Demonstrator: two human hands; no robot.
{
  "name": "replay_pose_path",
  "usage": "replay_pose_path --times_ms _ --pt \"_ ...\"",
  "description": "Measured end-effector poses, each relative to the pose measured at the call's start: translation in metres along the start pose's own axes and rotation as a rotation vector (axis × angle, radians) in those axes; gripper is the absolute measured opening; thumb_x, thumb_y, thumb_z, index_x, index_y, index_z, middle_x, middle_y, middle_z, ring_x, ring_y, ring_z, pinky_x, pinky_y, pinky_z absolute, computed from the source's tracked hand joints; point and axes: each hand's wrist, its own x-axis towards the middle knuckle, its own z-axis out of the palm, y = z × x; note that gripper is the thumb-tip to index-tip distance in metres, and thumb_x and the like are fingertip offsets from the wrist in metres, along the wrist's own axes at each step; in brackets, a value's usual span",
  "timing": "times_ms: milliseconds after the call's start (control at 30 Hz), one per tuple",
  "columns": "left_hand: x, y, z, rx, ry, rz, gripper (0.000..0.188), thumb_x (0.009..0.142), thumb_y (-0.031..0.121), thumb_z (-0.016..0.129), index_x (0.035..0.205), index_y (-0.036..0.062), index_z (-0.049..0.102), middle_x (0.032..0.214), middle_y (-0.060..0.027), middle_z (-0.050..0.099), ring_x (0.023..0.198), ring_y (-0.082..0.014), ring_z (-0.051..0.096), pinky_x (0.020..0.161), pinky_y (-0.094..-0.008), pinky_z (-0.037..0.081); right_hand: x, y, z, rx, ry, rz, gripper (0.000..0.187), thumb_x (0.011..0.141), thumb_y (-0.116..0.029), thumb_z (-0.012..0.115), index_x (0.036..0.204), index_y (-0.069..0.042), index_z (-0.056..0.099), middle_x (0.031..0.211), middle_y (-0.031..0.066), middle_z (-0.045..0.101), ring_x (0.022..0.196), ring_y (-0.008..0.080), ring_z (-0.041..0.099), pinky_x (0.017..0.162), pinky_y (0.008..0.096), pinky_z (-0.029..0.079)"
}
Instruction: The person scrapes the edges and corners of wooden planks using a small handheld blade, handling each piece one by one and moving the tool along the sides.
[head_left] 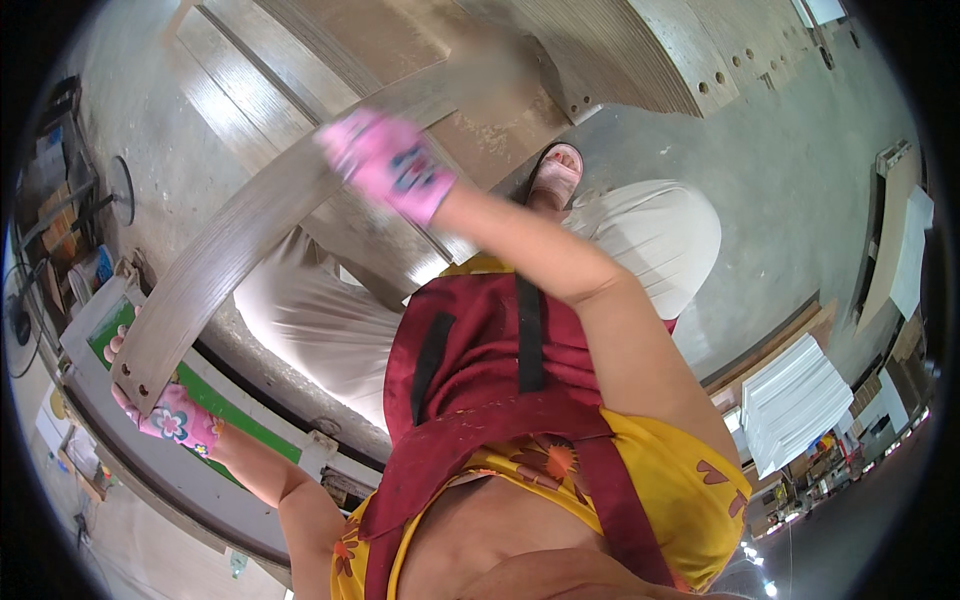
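Note:
A long grey wood-grain board (225, 245) slants from the lower left toward the upper middle, with a few small holes in its near end. My left hand (172, 415), in a pink floral glove, grips that near end, fingertips showing along its far edge. My right hand (395, 170), in a pink glove too, is over the board's far part. Motion smears its fingers, so whether they touch or hold the board cannot be told. The board's far end runs into a blurred patch.
Stacked wood-grain panels (250, 80) lie ahead on the floor, beside a large pile of boards (640, 50) with round holes. At the left stands a white bench with a green strip (255, 425). White sheets (795, 395) are stacked at the right. My sandalled foot (556, 175) is near the panels.

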Motion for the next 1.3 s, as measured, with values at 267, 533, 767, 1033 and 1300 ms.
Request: replay_pose_path --times_ms 267,533,767,1033,1300 --pt "-0.015 -0.004 0.012 -0.264 -0.39 -0.183 0.054 0.084 0.021 0.033 0.132 -0.0036 0.027 0.134 -0.0157 0.033 0.129 -0.0285 0.023 0.109 -0.0417 0.012 0.011 0.059 -0.019 -0.248 -0.116 0.339 0.015 0.079 -0.014 0.045 0.077 -0.006 0.058 0.067 0.0143 0.057 0.06 0.0291 0.055 0.053 0.0405 0.044" --pt "-0.043 -0.002 0.048 -0.365 -0.309 -0.065 0.055 0.079 0.022 0.044 0.124 -0.0061 0.032 0.12 -0.0203 0.04 0.121 -0.0352 0.029 0.105 -0.0487 0.019 -0.023 0.152 -0.074 -0.541 0.108 0.595 0.023 0.082 -0.021 0.049 0.097 -0.009 0.063 0.093 0.0152 0.061 0.082 0.0285 0.06 0.074 0.036 0.046" --pt "-0.076 0.002 0.095 -0.372 -0.234 -0.042 0.06 0.082 0.02 0.038 0.136 -0.0019 0.022 0.142 -0.0189 0.022 0.132 -0.036 0.018 0.107 -0.0509 0.013 0.017 -0.085 0.004 -0.185 -0.088 0.005 0.019 0.081 -0.016 0.049 0.097 -0.014 0.057 0.084 0.0089 0.057 0.073 0.0279 0.058 0.064 0.0382 0.048" --pt "-0.112 0.009 0.085 -0.171 -0.171 -0.008 0.064 0.089 0.043 0.035 0.137 0.0025 0.023 0.141 -0.0183 0.024 0.131 -0.0308 0.022 0.108 -0.0445 0.017 0.017 -0.256 0.033 0.233 -0.159 -0.46 0.034 0.066 -0.014 0.06 0.099 -0.011 0.056 0.081 0.0061 0.054 0.07 0.0245 0.058 0.058 0.0348 0.049" --pt "-0.141 0.024 0.098 -0.547 -0.277 -0.133 0.054 0.093 0.037 0.026 0.138 0.0073 0.022 0.142 -0.0111 0.024 0.131 -0.0257 0.024 0.108 -0.0392 0.016 0.004 -0.027 -0.046 -0.414 0.043 0.279 0.024 0.083 -0.02 0.05 0.1 -0.008 0.062 0.08 0.0129 0.062 0.071 0.0252 0.06 0.065 0.0357 0.049"
